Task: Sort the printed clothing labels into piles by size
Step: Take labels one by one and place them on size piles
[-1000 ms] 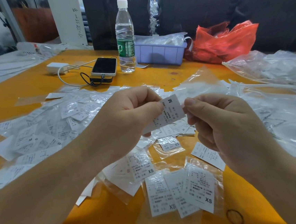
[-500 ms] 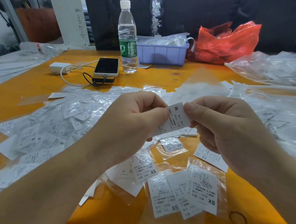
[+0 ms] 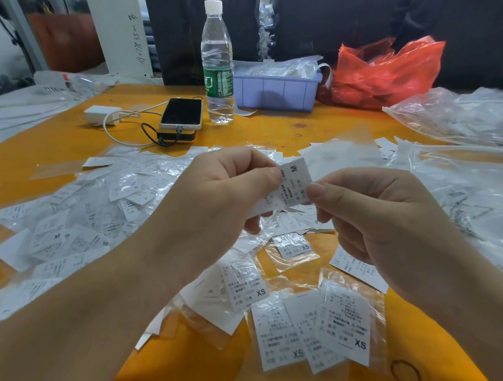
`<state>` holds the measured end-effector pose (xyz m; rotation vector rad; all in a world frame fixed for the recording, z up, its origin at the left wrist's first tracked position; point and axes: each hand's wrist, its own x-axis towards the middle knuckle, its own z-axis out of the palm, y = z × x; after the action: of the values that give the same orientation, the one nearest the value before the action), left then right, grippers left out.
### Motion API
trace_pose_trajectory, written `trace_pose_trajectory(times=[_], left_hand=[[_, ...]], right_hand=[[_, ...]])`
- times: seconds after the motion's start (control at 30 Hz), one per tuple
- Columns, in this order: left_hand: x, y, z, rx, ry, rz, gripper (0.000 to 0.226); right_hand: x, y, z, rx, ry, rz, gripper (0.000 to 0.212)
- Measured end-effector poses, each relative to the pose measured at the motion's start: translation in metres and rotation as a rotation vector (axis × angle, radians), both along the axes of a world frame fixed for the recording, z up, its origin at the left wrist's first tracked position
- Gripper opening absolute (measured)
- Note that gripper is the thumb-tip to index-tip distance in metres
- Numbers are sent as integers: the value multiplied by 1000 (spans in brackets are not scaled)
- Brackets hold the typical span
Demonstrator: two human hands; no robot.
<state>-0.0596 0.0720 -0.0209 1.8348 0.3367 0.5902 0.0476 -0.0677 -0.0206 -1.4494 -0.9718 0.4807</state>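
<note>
Orange tabletop (image 3: 48,152) carries a loose heap of labels (image 3: 87,223) at nine o'clock and XS labels (image 3: 344,328) at five. Above centre, the left hand (image 3: 222,193) and right hand (image 3: 377,214) both pinch one M label (image 3: 290,185) between thumb and fingers. At twelve stands a water bottle (image 3: 218,64).

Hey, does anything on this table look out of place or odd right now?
One oddity: a dark rubber band lies alone on the orange table, right of the XS labels. Both hands pinch an M label.
</note>
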Motion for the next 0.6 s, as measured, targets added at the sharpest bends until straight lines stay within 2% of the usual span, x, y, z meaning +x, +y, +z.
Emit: trace_pose_trajectory(times=[0.2, 0.37, 0.6], left_hand=[[1, 1, -1, -77, -11, -29, 19], [1, 0, -2, -11, 26, -58, 19], [-1, -1, 0, 1, 48, -133, 10]], right_hand=[[0, -1, -1, -6, 43, 20, 17], [0, 0, -1, -16, 44, 51, 31], [2, -1, -4, -94, 25, 116, 27]])
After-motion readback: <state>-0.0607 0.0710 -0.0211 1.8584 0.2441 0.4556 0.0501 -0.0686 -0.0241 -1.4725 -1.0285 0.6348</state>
